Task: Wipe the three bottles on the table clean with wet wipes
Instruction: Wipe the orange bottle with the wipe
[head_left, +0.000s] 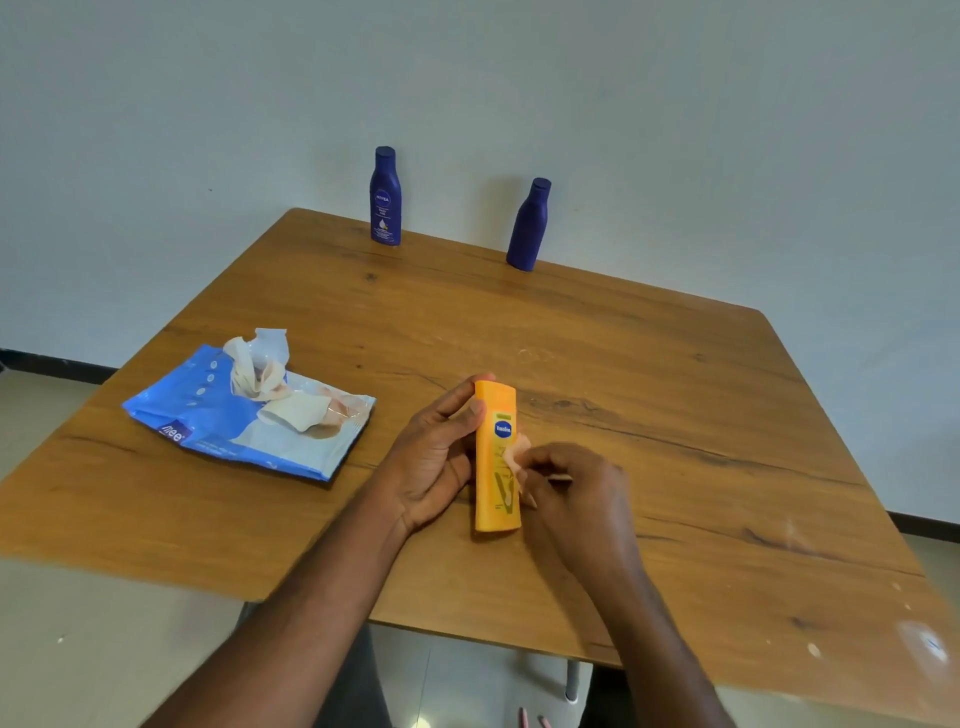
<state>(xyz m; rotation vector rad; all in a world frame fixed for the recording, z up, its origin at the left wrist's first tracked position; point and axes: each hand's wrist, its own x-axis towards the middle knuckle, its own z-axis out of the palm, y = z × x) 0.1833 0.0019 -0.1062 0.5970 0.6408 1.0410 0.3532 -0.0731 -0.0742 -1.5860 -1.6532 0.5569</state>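
Fingers (470, 410) gripping yellow bottle (496, 467), wipes pack (218, 415) left, blue bottles (385, 197) behind

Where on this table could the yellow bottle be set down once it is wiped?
Bare wood spans the middle, between the yellow bottle and the two blue bottles at the far edge, and the whole right side. The left is crowded by the wipes pack.

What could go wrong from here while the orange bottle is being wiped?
The wipe is only a small wad under the right hand, so it may slip or miss parts of the orange bottle. The two blue bottles stand at the table's far edge; reaching could tip them off.
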